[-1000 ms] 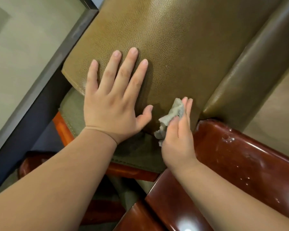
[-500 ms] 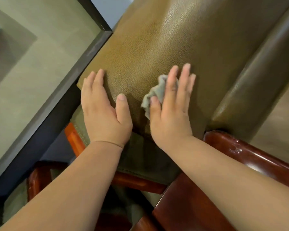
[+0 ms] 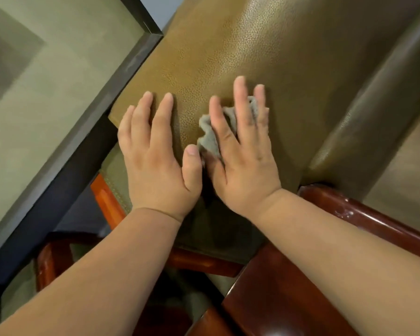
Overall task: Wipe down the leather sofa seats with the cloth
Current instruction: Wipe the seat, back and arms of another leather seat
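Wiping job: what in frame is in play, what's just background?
In play:
- cloth, under the right hand
- leather seat cushion
- left hand, flat on the cushion

Background:
- wooden armrest
- dark-framed table
- leather backrest roll

The seat cushion [image 3: 264, 57] under my hands was pebbled olive leather with a soft sheen; the cloth [image 3: 210, 139] was nubby grey fabric; the armrest [image 3: 289, 294] was glossy lacquered wood.

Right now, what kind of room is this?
Probably a living room or lounge: a leather sofa seat with a polished wooden armrest, and a glass-topped table beside it.
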